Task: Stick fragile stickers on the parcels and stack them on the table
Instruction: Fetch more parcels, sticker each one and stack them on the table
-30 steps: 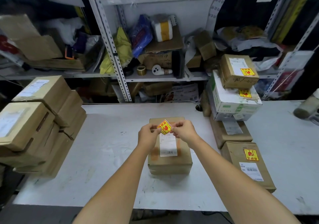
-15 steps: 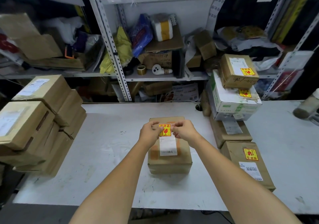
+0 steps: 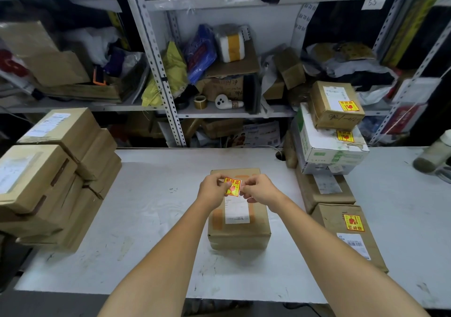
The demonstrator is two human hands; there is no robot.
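The fragile sticker [image 3: 232, 186], yellow and red, sits between the two sets of fingertips. The left hand [image 3: 211, 191] pinches its left edge and the right hand [image 3: 261, 191] its right edge, fingers curled. I cannot tell whether it touches the cardboard yet. Directly beneath the fingers lies a brown parcel [image 3: 240, 233] on the table [image 3: 151, 219], its white label [image 3: 237, 211] just below the sticker. Stickered parcels [image 3: 338, 108] are stacked right of the right fingers, and plain parcels [image 3: 61, 170] left of the left fingers.
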